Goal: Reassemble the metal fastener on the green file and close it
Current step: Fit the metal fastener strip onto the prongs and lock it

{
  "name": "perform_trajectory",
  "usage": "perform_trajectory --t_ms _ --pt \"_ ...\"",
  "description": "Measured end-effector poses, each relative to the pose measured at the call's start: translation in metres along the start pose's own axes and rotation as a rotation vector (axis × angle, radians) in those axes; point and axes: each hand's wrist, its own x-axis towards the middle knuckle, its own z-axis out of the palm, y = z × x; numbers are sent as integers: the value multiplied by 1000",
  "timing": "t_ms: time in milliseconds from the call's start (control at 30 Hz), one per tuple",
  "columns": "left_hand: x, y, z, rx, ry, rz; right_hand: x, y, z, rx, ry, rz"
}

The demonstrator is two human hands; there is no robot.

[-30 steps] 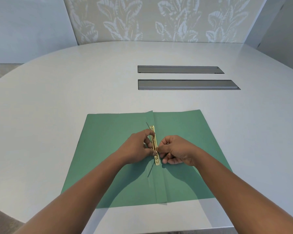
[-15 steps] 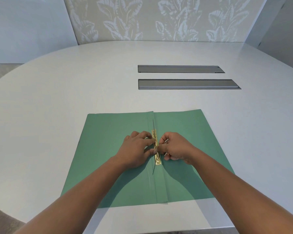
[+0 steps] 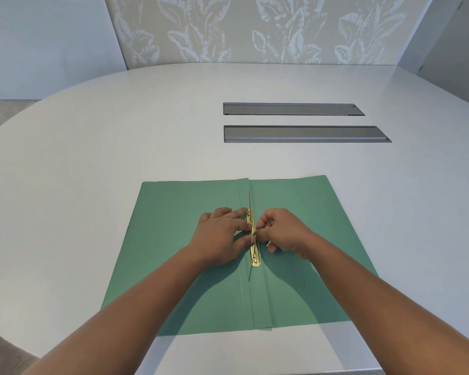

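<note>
The green file (image 3: 303,201) lies open and flat on the white table. A brass metal fastener (image 3: 255,255) runs along its centre fold, with a thin prong sticking out past each end. My left hand (image 3: 222,234) rests on the left flap, its fingertips pressing the fastener bar from the left. My right hand (image 3: 282,231) pinches the middle of the bar from the right with thumb and forefinger. The bar's middle is hidden under my fingers.
Two grey recessed slots, the nearer one (image 3: 306,134) and the farther one (image 3: 293,109), sit in the table (image 3: 119,147) beyond the file. A leaf-patterned wall panel (image 3: 255,28) stands behind the table. The table's near edge curves away at the lower left.
Both hands have flattened down onto the fastener. The raised prong seen a second ago now lies flat along the fold, and my left fingers have spread over the bar.
</note>
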Motion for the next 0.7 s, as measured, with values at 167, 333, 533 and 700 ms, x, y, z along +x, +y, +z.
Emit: perform_trajectory --t_ms 167,333,533,700 --pt "-2 -2 8 -56 113 6 11 0 7 -66 217 -201" --pt "-1 -4 10 -48 110 11 23 -9 6 -117 168 -299" --pt "1 -5 12 -58 129 13 37 -12 -6 -104 148 -251" --pt "2 -6 11 -57 132 26 47 -14 -7 -31 192 -199"
